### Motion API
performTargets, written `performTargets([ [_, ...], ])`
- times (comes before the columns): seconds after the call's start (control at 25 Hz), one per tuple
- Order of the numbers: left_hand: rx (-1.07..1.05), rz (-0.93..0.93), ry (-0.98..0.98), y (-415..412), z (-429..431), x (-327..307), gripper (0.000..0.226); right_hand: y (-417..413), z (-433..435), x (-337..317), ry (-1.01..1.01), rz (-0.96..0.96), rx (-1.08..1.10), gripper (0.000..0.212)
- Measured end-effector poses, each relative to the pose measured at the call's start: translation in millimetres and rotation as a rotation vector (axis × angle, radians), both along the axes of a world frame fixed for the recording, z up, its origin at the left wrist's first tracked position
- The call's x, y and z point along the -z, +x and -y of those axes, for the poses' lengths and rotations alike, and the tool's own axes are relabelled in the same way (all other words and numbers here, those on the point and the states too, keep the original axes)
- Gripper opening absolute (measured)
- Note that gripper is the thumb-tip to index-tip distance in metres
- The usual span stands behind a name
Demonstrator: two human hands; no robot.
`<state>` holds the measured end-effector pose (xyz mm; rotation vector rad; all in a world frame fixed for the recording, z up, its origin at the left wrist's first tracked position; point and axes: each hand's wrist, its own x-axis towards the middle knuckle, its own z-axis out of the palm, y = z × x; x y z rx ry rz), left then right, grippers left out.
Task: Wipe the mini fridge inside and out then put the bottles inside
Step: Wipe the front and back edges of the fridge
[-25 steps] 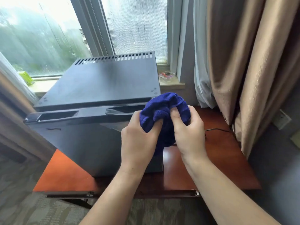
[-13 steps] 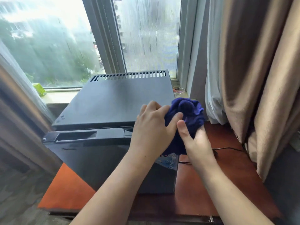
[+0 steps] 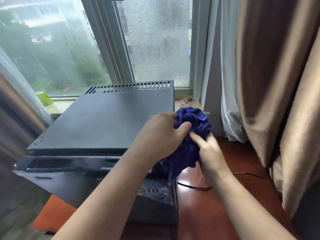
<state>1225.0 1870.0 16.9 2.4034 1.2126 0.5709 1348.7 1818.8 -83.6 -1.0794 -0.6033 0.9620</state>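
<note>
A black mini fridge (image 3: pixel 107 122) stands on a reddish wooden table (image 3: pixel 230 201) by the window, its door shut, with vent slots along its back top edge. Both hands hold a bunched dark blue cloth (image 3: pixel 192 129) over the fridge's right front corner. My left hand (image 3: pixel 162 134) grips the cloth from the left, thumb pressed into it. My right hand (image 3: pixel 209 151) grips it from the right and below. A tail of cloth hangs down past the fridge's front. No bottles are in view.
A black power cord (image 3: pixel 245 174) runs across the table to the right. Beige curtains (image 3: pixel 277 84) hang close on the right. On the window sill sit a small green box (image 3: pixel 44 97) and a clear dish (image 3: pixel 189 101).
The view has moved closer and tilted up. Both hands have carried the cloth up and away, from in front of the door to above the fridge's right front corner.
</note>
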Motion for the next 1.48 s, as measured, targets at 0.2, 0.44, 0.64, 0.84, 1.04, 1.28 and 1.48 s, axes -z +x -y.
performTargets([
  [0.2,-0.092,-0.207,-0.026,36,-17,-6,0.016,6,-17,37,-0.097,-0.024,-0.168,0.040],
  [0.44,-0.276,-0.233,-0.051,32,-52,-10,0.017,4,-10,48,-0.055,0.127,-0.230,0.085],
  [0.64,-0.264,-0.225,-0.034,24,-62,-5,0.019,-13,22,62,0.023,0.210,-0.258,0.050],
  [0.84,-0.240,-0.192,-0.079,17,-68,-7,0.024,-18,8,54,0.161,0.252,-0.173,0.040],
  [1.04,-0.182,-0.221,-0.032,17,-79,-15,0.021,1,-60,43,0.007,0.224,-0.148,0.108],
  [1.28,-0.198,-0.346,0.026,31,-81,-20,0.017,44,-129,43,-0.097,0.229,-0.159,0.097],
  [1.48,-0.214,-0.382,0.085,44,-89,-23,0.013,16,-59,59,-0.056,0.244,-0.281,0.111],
])
